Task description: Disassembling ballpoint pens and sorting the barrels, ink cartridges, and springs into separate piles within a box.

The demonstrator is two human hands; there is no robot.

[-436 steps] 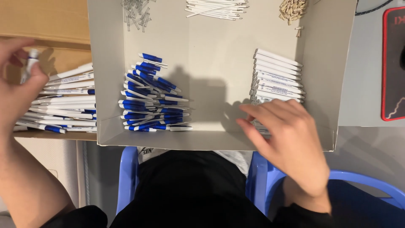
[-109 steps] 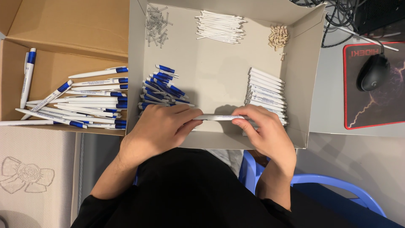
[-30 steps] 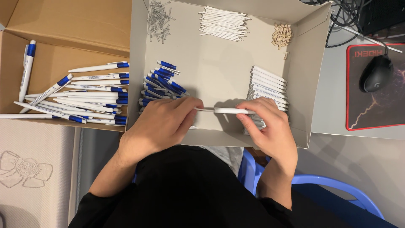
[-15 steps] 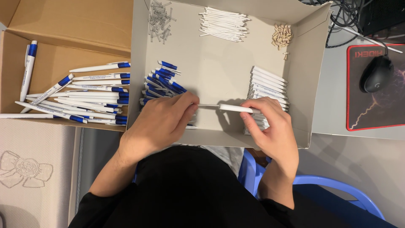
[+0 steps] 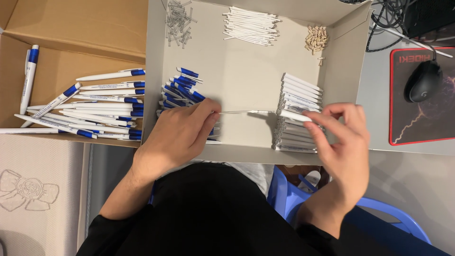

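While each grip pinches refill (image 5: 237,112) and barrel (image 5: 294,115), parts tray (image 5: 246,142) beneath.

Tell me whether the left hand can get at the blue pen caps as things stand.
Probably yes. The left hand lies right on the near edge of the pile of blue pen caps in the open grey tray, nothing covering them. But its fingertips pinch the thin refill, so it would have to let go first.
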